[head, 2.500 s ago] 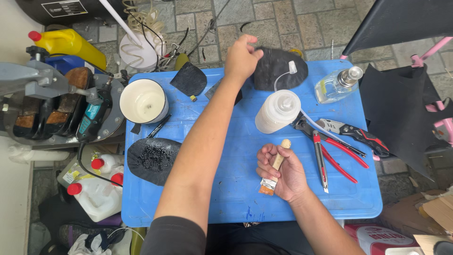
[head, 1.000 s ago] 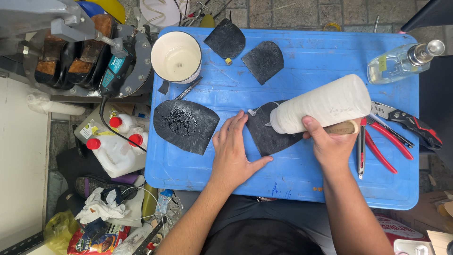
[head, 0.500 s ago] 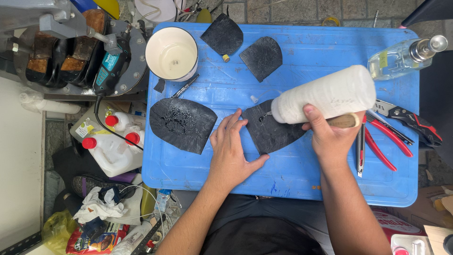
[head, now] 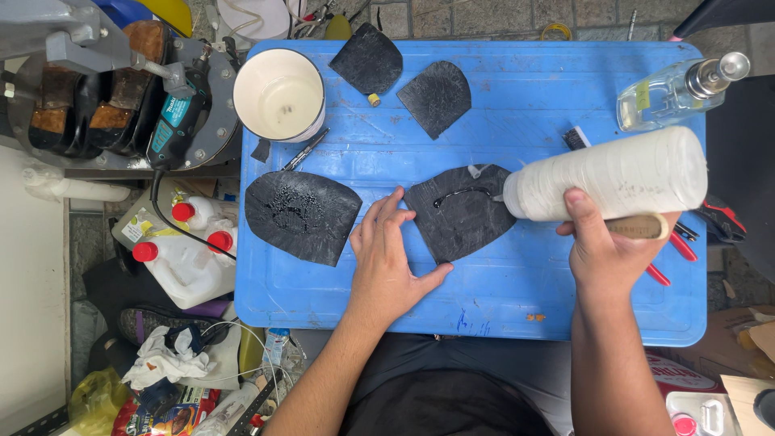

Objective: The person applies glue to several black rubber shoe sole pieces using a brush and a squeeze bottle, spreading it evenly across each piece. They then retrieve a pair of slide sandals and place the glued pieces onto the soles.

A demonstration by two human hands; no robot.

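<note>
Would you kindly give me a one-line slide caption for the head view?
Right hand tips a white squeeze bottle onto a black sole piece steadied by the left hand on a blue table.

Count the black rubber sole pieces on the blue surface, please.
4. Two small ones at the top, a large one at the left, and one in the middle beside the left hand, under the bottle's nozzle. None seems hidden.

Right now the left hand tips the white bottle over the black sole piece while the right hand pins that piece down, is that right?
No, the hands are swapped. In the head view the right hand tips the white bottle over the black sole piece, and the left hand pins that piece down.
</note>
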